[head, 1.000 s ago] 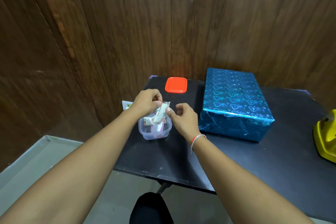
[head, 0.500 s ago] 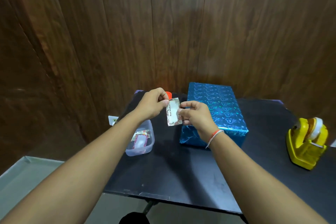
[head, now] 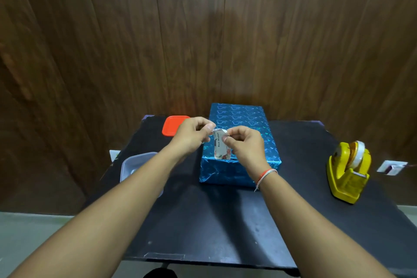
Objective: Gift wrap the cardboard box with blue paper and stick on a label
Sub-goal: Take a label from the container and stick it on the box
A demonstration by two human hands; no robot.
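From my feed, both hands up over the box (head: 242, 124), left hand (head: 190, 136) and right hand (head: 244, 145) pinching the label (head: 220, 148) by its top corners, label hanging between them, box on the table (head: 225, 221), dispenser (head: 348, 170) off right, lid (head: 172, 125) left

Both hands have carried the label (head: 220, 147) over the wrapped box (head: 242, 124); fingers seemingly peeling its top edge.

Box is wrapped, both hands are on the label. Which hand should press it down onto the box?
Probably right. The right hand already hangs over the wrapped box pinching the label; the left hand pinches only its top corner, beside the box.
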